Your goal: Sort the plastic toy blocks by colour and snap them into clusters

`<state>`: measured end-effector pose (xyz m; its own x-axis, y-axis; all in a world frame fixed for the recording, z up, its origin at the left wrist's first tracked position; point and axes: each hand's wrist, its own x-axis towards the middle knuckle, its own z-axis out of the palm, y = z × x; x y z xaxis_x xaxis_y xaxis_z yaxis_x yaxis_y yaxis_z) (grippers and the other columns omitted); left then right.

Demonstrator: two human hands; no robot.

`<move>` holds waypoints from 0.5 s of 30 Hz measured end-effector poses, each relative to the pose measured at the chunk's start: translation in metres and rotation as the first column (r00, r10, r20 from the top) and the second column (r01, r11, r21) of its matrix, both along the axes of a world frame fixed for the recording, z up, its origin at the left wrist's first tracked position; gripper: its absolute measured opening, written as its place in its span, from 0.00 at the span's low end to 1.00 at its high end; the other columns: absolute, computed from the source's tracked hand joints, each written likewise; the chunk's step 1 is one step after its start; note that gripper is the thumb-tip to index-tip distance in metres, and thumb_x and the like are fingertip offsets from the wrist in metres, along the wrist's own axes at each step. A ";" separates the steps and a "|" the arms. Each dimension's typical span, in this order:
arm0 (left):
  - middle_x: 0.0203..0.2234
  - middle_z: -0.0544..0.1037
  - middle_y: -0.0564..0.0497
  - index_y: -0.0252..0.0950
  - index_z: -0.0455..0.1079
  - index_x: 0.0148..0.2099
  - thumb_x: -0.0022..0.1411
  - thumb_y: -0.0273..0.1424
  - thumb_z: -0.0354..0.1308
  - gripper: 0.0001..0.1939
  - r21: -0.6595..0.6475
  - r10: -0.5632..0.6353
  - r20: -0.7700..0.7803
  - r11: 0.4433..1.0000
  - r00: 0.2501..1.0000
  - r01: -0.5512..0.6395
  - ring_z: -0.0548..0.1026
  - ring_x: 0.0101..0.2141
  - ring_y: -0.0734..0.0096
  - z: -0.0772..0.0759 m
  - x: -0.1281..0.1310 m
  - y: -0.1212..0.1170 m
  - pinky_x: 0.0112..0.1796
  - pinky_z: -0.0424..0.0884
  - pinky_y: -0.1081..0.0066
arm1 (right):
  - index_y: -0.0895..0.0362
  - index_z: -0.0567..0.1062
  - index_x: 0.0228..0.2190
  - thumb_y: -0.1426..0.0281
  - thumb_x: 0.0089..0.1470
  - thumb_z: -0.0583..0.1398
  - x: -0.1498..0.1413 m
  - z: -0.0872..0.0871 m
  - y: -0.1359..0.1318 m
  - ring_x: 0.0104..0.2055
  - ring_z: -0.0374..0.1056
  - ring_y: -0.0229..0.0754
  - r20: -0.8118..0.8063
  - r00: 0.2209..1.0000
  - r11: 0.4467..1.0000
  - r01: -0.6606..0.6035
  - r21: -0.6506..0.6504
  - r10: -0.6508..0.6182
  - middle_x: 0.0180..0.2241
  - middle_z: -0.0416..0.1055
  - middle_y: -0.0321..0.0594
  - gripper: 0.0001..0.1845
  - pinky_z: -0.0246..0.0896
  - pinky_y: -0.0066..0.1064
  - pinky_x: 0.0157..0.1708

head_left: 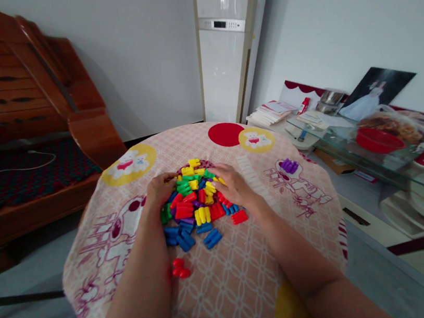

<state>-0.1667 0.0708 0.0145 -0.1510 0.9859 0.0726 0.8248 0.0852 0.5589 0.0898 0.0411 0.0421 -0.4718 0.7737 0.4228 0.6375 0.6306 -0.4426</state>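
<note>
Filling the middle, a round table under a printed cloth; to the left, a wooden bench; beyond the table, a tall white cabinet with a small dark display; to the right, a glass shelf bearing a red bowl and other odds and ends. On the table, between both hands and a little beyond the middle of the cloth, a loose pile of toy blocks, directly to the right of the left hand and directly to the left of the right hand; about equally near to both, rounded, without any clear long axis. Left hand curved against the left edge of the pile; right hand bent over the right edge, fingers a little apart among yellow and green pieces. Cannot tell of any pinch in either hand, with fingertips partly hidden. Pile bright and jumbled, in yellow, green, red, blue and purple, with short ribbed shapes pointing every which way. Apart from it: a purple block well to the right; at the near edge, a slanting blue block; nearer still, just beside the left forearm, a knobbly red piece.
</note>
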 end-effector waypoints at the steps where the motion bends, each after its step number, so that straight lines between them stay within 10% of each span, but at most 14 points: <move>1: 0.46 0.80 0.44 0.34 0.76 0.53 0.61 0.32 0.51 0.21 0.002 -0.003 0.007 1.000 1.000 0.003 0.77 0.46 0.60 -0.001 0.000 0.000 0.47 0.69 0.69 | 0.57 0.72 0.54 0.67 0.59 0.58 -0.009 -0.006 -0.004 0.61 0.60 0.46 0.051 0.997 0.998 -0.062 -0.013 0.063 0.58 0.65 0.48 0.22 0.53 0.39 0.61; 9: 0.46 0.81 0.46 0.37 0.77 0.52 0.59 0.29 0.51 0.21 0.014 0.001 0.015 1.000 1.000 -0.001 0.77 0.44 0.62 -0.003 -0.002 0.002 0.47 0.70 0.69 | 0.58 0.78 0.27 0.70 0.57 0.60 -0.002 -0.019 0.002 0.49 0.67 0.46 0.124 0.991 0.999 0.047 -0.006 -0.046 0.43 0.75 0.47 0.09 0.61 0.37 0.52; 15: 0.46 0.81 0.46 0.36 0.76 0.53 0.59 0.29 0.51 0.21 0.002 0.014 -0.010 1.000 1.000 -0.014 0.77 0.44 0.61 -0.002 -0.001 0.002 0.46 0.70 0.69 | 0.58 0.76 0.48 0.77 0.59 0.54 -0.002 -0.028 0.005 0.56 0.64 0.46 0.078 0.996 0.999 0.033 0.014 -0.034 0.51 0.72 0.48 0.18 0.57 0.39 0.58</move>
